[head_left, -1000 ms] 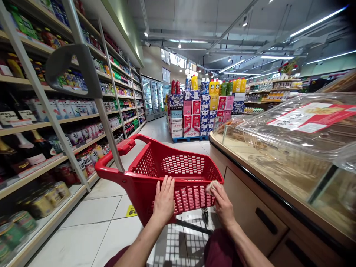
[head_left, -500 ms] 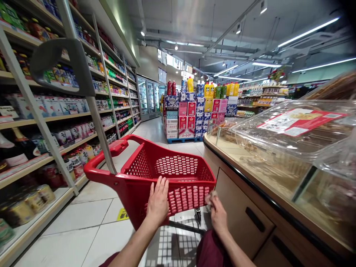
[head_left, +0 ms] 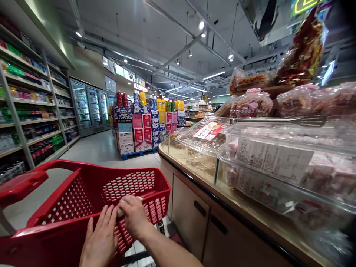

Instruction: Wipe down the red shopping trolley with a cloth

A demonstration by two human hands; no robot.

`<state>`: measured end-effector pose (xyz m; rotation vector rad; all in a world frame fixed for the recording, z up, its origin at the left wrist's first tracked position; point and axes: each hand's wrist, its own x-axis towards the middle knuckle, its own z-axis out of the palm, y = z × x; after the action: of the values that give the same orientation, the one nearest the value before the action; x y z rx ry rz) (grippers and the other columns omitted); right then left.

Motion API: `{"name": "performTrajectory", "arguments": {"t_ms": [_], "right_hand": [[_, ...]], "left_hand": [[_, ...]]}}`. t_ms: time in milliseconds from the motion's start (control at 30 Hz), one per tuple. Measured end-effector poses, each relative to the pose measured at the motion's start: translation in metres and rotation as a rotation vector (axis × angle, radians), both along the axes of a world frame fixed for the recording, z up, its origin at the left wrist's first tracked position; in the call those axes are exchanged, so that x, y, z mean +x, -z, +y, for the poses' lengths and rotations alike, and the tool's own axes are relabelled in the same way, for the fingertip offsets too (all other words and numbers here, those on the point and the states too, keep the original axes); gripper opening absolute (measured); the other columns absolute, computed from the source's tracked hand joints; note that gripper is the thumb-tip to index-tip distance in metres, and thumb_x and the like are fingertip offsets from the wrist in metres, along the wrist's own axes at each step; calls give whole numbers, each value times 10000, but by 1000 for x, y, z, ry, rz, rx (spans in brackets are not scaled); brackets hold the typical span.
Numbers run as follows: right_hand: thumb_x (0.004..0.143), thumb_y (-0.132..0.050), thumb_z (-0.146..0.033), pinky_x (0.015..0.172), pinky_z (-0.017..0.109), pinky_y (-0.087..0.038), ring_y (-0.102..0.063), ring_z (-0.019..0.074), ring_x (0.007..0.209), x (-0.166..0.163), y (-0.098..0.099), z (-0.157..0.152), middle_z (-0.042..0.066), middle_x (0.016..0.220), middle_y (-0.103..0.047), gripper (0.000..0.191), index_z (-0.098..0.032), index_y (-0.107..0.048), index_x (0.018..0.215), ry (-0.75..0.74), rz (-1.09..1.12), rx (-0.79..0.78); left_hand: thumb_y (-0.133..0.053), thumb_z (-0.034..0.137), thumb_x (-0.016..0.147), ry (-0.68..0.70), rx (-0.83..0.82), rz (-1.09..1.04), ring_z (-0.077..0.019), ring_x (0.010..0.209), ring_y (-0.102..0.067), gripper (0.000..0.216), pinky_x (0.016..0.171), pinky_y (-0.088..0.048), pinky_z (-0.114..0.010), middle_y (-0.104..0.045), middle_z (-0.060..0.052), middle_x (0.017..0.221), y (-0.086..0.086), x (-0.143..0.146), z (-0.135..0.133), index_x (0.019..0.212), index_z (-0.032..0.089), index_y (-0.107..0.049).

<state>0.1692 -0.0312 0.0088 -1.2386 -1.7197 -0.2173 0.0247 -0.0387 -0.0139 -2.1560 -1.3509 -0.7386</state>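
A red shopping cart [head_left: 91,185] with a perforated plastic basket is in front of me. My left hand [head_left: 100,235] lies against the near side of its basket, fingers stretched out. Beside it, my right hand [head_left: 135,217] is closed around a crumpled pale cloth [head_left: 120,212] on the near rim. Fingers hide most of the cloth.
To the right runs a wooden display counter [head_left: 191,193] with clear food packs [head_left: 205,137] behind a low glass edge. Stacked drink cartons [head_left: 141,133] stand ahead on a blue pallet. Drink shelves [head_left: 36,111] and glass-door fridges [head_left: 93,104] line the left.
My right hand has moved with the cloth from the basket's far right corner back along the rim, close to my left hand. The view has turned right.
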Motion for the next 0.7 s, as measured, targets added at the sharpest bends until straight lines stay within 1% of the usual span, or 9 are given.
{"name": "performTrajectory", "arguments": {"t_ms": [67,133,200,333,433,500,600,633,700], "right_hand": [[702,-521,-50,812,234,-467,-595,91,859,16,-1,-7,-19,868,-675,222,-191,-667,791,6,-8,-5],[704,-458,-7,793,237,-477,-608,107,801,48,2,-13,6,790,-674,282,-195,-666,732,35,30,-14],[698,-374,20,823,291,-474,-606,136,843,73,10,-11,57,851,-668,366,-179,-666,793,64,87,-22],[676,-376,-5,950,374,-400,-518,175,1074,60,42,2,72,1115,-597,464,-212,-624,1009,-51,85,-42],[702,-387,-43,972,370,-387,-482,170,1124,54,64,0,53,1183,-563,469,-234,-597,1075,-136,-5,-21],[713,-386,-81,966,395,-391,-489,191,1112,72,74,-1,72,1175,-564,434,-208,-607,1065,-26,22,-43],[711,-378,-123,956,427,-397,-497,222,1101,95,78,1,95,1182,-551,427,-176,-609,1066,250,127,-157],[710,-374,-120,957,422,-398,-493,220,1107,93,77,0,89,1190,-546,434,-182,-608,1070,273,139,-177],[713,-369,-98,976,400,-389,-476,200,1134,76,72,-1,61,1212,-536,454,-214,-602,1085,158,101,-168]], "left_hand": [[-403,215,616,-5,-32,45,-232,1242,-372,577,1081,-82,-447,-491,-85,1284,-4,-4,-3,1175,158,-534],[-393,204,637,-37,-101,94,-220,1255,-355,575,1083,-83,-447,-467,-63,1309,-8,-6,-9,1197,167,-520],[-405,189,642,-67,-179,119,-222,1280,-312,602,1083,-102,-442,-427,-69,1340,-10,-5,-15,1237,134,-481],[-401,173,682,-80,-268,142,-214,1321,-212,629,1085,-112,-437,-328,-58,1402,-11,-5,-25,1308,124,-380],[-390,167,704,-140,-277,121,-217,1334,-168,630,1084,-97,-459,-270,-70,1427,-13,-15,-29,1330,113,-335],[-385,153,706,-194,-283,108,-220,1339,-145,638,1081,-82,-480,-247,-81,1434,-15,-23,-32,1338,104,-314],[-373,150,721,-195,-327,131,-219,1342,-128,632,1082,-72,-484,-255,-85,1431,-18,-28,-35,1345,92,-296],[-372,157,727,-194,-337,137,-222,1344,-121,628,1083,-73,-480,-258,-87,1430,-19,-28,-37,1346,88,-292],[-372,167,731,-205,-343,142,-225,1346,-105,629,1086,-72,-473,-256,-88,1430,-21,-25,-39,1349,82,-287]]}}
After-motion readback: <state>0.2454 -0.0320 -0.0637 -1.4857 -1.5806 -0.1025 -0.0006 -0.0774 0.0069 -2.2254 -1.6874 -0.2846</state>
